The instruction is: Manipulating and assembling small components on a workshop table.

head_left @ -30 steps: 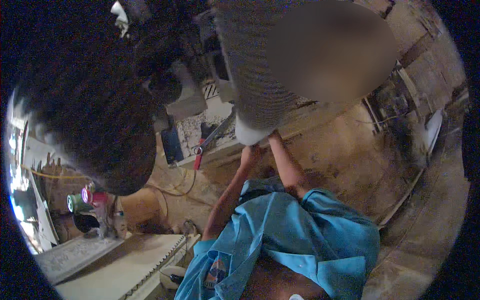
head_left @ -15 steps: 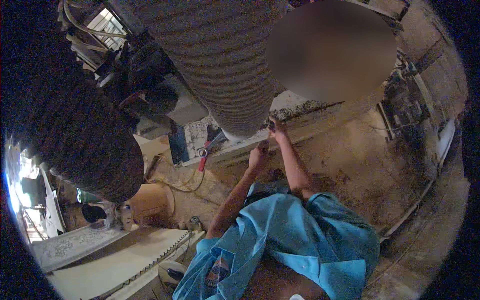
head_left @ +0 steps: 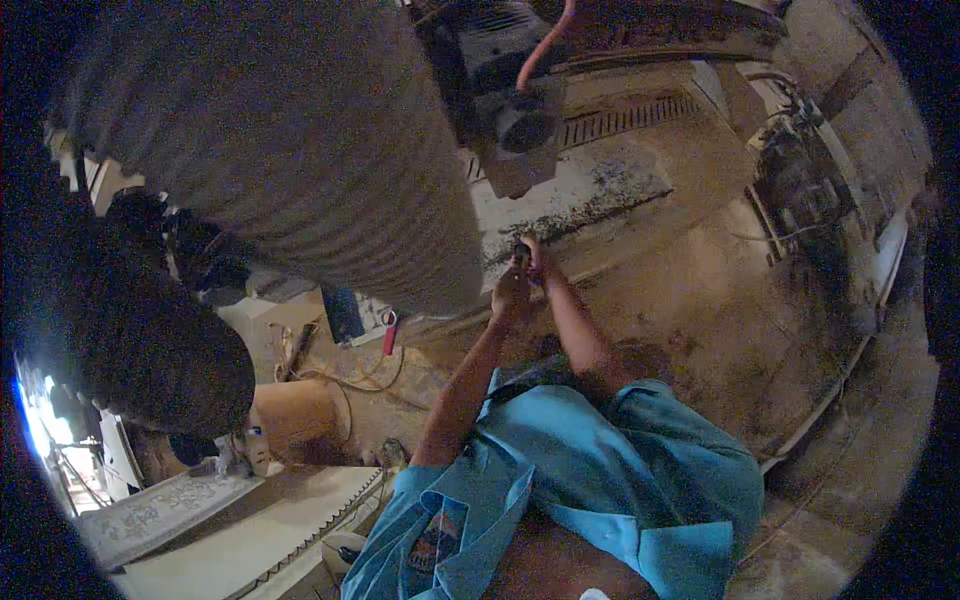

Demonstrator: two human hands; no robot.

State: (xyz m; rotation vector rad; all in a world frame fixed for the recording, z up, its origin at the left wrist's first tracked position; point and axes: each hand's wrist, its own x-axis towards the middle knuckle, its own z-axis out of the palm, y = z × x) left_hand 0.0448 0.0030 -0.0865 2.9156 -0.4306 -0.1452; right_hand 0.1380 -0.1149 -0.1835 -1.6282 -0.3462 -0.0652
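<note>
My left hand [head_left: 511, 294] and my right hand [head_left: 535, 262] are close together, held out over the near edge of a worn, pale machine bed [head_left: 560, 212]. Both have their fingers closed. A small dark object [head_left: 521, 254] shows between them, too small and dim to name. The right hand is slightly farther away, its fingers at the dark crumbs along the bed's edge. To the left of my hands, a tool with a red handle and a metal ring [head_left: 388, 338] lies at the bed's edge.
A large grey corrugated hose [head_left: 330, 170] hangs close over the bed at upper left, and a second dark hose [head_left: 150, 330] lies further left. A dark machine head [head_left: 520, 130] stands beyond my hands. A brown cylinder [head_left: 300, 415] and a cream cover [head_left: 250, 530] are at lower left.
The view has shifted, and the big hose now sits further left. My two hands have come together, the left one nearer the right. The blurred shape at upper right is gone from view.
</note>
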